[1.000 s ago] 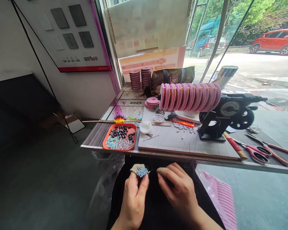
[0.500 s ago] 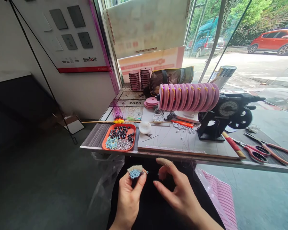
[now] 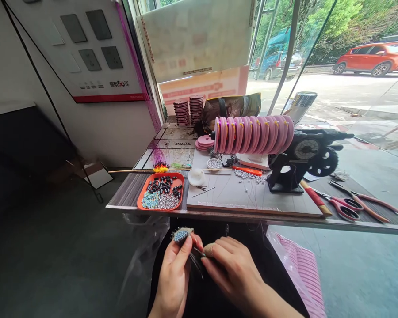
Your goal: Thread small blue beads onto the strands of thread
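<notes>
Both hands meet low over the lap: the left hand [image 3: 174, 276] pinches a bundle of pale blue beads [image 3: 179, 236], its thumb tip wrapped in tan tape; the right hand [image 3: 230, 269] closes on something too small to make out. Beyond, an orange tray [image 3: 142, 204] rests on the table [image 3: 129, 194].

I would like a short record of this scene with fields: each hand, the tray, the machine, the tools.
Left hand: pinches a bundle of small blue beads
Right hand: fingers pinched together, close beside the left hand
Orange tray: on the table, holds black, blue and silver beads
Black geared machine: carries a row of pink discs
Tools: red scissors, pliers, at the table's right
</notes>
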The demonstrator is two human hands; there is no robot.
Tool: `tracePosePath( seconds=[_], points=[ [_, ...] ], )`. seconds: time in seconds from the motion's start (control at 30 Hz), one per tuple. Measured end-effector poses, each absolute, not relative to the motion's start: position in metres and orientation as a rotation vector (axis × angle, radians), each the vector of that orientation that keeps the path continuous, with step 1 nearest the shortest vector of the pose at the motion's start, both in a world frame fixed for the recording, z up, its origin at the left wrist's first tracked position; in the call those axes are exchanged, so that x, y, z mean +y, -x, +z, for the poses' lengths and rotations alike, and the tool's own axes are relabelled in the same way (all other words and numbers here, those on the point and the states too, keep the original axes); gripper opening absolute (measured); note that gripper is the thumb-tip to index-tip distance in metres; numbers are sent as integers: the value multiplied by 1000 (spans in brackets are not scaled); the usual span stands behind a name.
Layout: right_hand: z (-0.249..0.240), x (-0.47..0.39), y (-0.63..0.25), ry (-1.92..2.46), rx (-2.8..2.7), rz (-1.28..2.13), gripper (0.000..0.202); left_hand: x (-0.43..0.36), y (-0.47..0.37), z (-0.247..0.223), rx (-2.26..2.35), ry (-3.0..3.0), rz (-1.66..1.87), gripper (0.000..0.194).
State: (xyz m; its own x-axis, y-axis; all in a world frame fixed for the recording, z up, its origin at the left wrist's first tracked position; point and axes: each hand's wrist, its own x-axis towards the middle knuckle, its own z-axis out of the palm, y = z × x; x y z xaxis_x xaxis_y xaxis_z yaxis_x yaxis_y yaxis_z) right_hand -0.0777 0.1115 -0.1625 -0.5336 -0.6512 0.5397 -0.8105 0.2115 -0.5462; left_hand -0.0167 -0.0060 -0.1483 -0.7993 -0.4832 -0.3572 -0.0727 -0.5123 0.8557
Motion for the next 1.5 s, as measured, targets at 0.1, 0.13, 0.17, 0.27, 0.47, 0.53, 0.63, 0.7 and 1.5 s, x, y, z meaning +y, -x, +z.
tracePosePath(
  seconds=[0.1, 0.13, 0.17, 0.27, 0.47, 0.53, 0.63, 0.7, 1.5],
  points=[
    [-162, 111, 78, -1360, -2284, 1259, 18, -8, 17, -149, -1389, -858, -2360, 29],
    [-162, 111, 79, -1349, -2283, 1273, 17, -8, 18, -150, -1400, -854, -2353, 29],
    [-163, 111, 79, -1338, -2284, 1294, 16, -9, 18, -151, -1417, -846, -2345, 28],
    [-164, 113, 79, -1283, -2283, 1401, 8, -10, 18, -154, -1488, -800, -2314, 26],
    [-169, 117, 80, -1120, -2298, 1563, 21, -9, 19, -160, -1509, -805, -2309, 27],
    [-168, 117, 80, -1116, -2301, 1578, 18, -10, 19, -164, -1481, -857, -2317, 30],
    [-167, 118, 82, -1124, -2304, 1578, 12, -11, 17, -169, -1522, -871, -2281, 32],
    [-166, 118, 83, -1153, -2298, 1579, 7, -13, 16, -169, -1629, -827, -2226, 31],
    [-171, 114, 89, -1191, -2150, 1079, 22, -13, 20, -163, -1978, -645, -2006, 24]
  ],
)
